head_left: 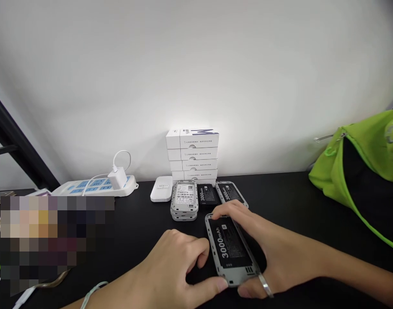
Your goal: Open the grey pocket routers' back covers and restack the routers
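Observation:
Both my hands grip a small grey device (231,251) lying open on the black table, a black battery marked 3000mAh seated in it. My left hand (170,270) curls round its left side, thumb at the near corner. My right hand (273,253), a ring on one finger, wraps the right side with fingertips on its far end. Just behind lie a stack of grey devices (184,199) with label faces up, a loose black battery (208,194) and another open device with a battery (231,192).
Stacked white boxes (193,156) stand against the wall. A white cover (162,189) lies left of the devices, and a white power strip with a charger (98,184) further left. A green and black bag (364,167) sits at the right. The table (280,193) is black.

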`<state>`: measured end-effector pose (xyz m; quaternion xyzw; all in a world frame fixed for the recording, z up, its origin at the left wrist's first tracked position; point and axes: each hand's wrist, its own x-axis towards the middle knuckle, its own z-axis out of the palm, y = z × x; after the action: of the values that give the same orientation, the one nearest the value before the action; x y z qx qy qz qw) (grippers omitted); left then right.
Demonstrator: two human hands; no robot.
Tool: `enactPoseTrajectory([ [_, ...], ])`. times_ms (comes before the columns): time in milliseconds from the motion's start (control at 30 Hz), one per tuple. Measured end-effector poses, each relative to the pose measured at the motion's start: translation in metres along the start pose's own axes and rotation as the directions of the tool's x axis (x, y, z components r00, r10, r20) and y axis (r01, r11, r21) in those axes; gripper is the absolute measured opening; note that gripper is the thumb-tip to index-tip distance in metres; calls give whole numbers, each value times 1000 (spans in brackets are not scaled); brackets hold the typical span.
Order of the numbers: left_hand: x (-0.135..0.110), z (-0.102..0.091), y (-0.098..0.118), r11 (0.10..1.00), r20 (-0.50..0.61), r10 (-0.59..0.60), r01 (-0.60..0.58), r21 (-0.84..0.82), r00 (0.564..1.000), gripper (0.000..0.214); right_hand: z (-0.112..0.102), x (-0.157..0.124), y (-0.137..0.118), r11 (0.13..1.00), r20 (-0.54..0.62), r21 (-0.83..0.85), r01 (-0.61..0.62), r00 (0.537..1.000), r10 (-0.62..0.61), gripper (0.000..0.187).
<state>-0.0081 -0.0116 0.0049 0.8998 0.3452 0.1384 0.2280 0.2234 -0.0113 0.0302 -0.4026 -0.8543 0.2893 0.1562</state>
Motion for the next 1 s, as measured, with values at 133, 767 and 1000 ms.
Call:
enactPoseTrajectory([
  [133, -1, 0, 0, 998, 25, -54, 54, 24, 998, 32, -38, -2, 4, 997, -72, -51, -52, 996, 48, 88],
  [767, 1, 0, 2, 990, 67, -132, 129, 53, 989, 31, -87, -3, 110, 961, -5, -98, -260, 966, 260, 70],
  [1000, 2, -2, 4, 992, 61, -119, 116, 54, 991, 31, -84, -3, 102, 968, 15, -91, -234, 972, 236, 84],
])
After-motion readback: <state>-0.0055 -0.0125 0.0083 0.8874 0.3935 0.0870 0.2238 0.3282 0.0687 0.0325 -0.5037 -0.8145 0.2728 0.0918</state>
